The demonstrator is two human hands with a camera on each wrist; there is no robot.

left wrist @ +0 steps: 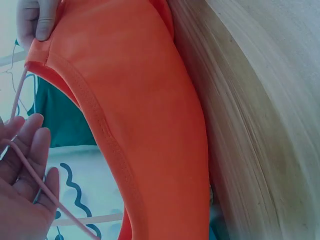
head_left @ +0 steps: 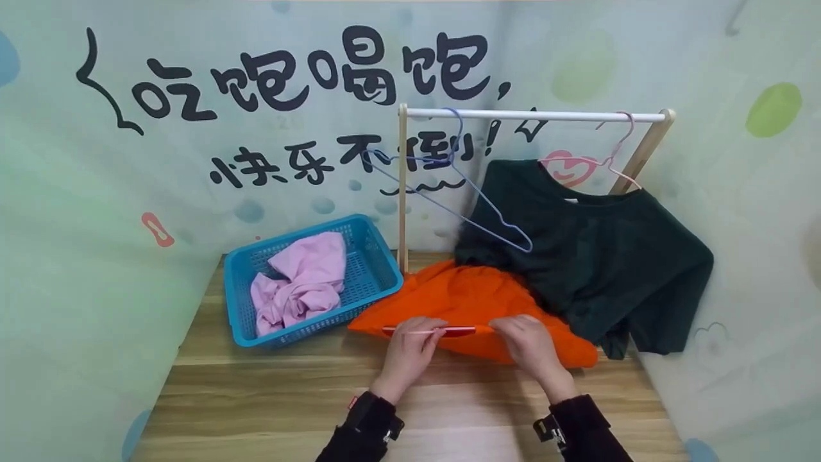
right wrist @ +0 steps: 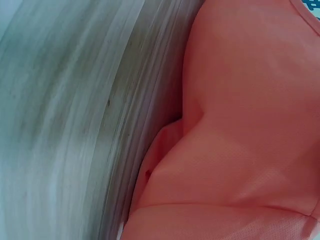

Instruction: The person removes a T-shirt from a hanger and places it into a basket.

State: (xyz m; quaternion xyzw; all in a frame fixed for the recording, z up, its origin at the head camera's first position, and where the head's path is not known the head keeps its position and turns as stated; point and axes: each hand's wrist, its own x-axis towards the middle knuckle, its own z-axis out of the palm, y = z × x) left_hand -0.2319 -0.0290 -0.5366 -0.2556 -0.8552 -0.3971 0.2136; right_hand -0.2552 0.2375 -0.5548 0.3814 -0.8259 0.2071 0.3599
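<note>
Orange garment (head_left: 462,292) on desk (head_left: 256,401), hemmed opening facing the person. Right hand (head_left: 529,346): thumb and fingers together, pinching the opening's edge. Left hand (head_left: 414,350): fingers loosely curled about pink hanger (head_left: 460,329), which reaches the opening; fingertips partly cut off in the wrist view, so grip probably light. Left: blue basket (head_left: 369,264) containing pink cloth (head_left: 308,276). Behind: dark green garment (head_left: 577,250) on rack (head_left: 532,115).

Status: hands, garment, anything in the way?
Left hand holds thin pink hanger at neckline of orange fabric garment; right hand pinches that neckline. Garment rests on wood-grain table. Dark green long-sleeved shirt hangs close behind, not blocking hands.
</note>
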